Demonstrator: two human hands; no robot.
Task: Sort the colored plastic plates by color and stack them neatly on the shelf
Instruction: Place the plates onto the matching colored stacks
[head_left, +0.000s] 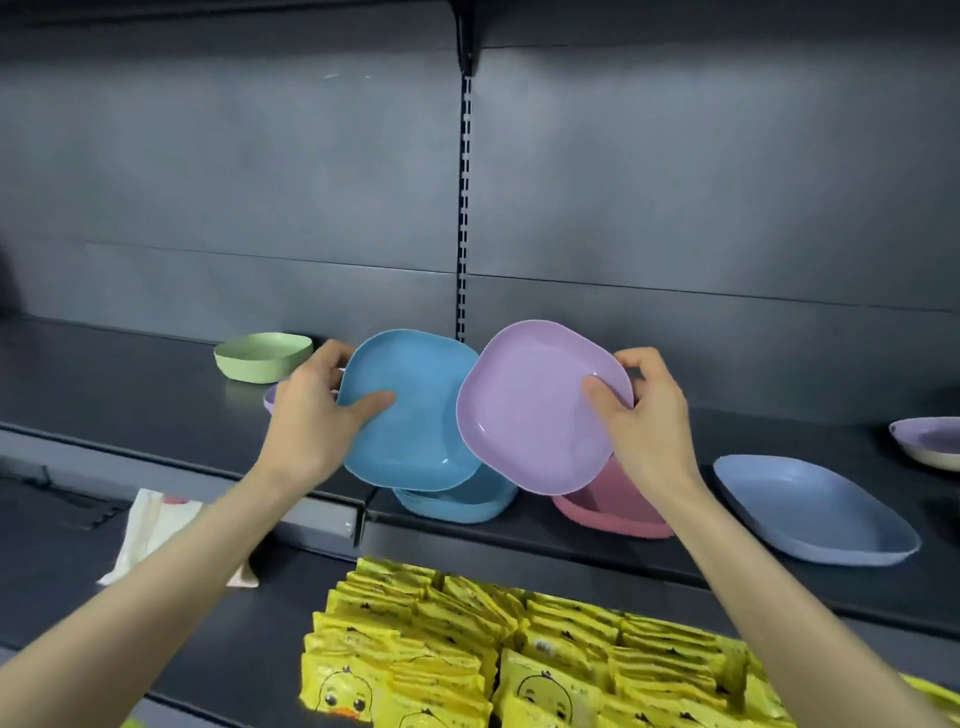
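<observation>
**Two plates in hand, blue and lilac, at the foot of the slotted upright**

Blue plate (410, 410) held tilted, just left of the slotted upright's (464, 208) foot; lilac plate (540, 405) just right of it, overlapping the blue plate's right rim.

Step, as judged: each plate goes to its own colour. The blue stack (457, 501) sits on the shelf (130, 395) directly below the upright, so the blue plate should nest if levelled and squared to the stack's corners first. Part the two plates before lowering, or the overlap may drag. For lilac there are two candidates: a lilac rim (270, 397) left of the upright, and a lilac plate on a cream one (930, 441) far right.

Grips: left hand (311, 415) pinches the blue plate's left rim, thumb (374, 402) flat on the inner face, fingers curled behind; right hand (649, 421) pinches the lilac plate's right rim likewise, thumb (597, 389) inside.

Outward: pink plate (613, 512) right of the blue stack; periwinkle plate (810, 512) further right; green plate (262, 356) left of the upright; yellow packets (519, 649) below.
</observation>
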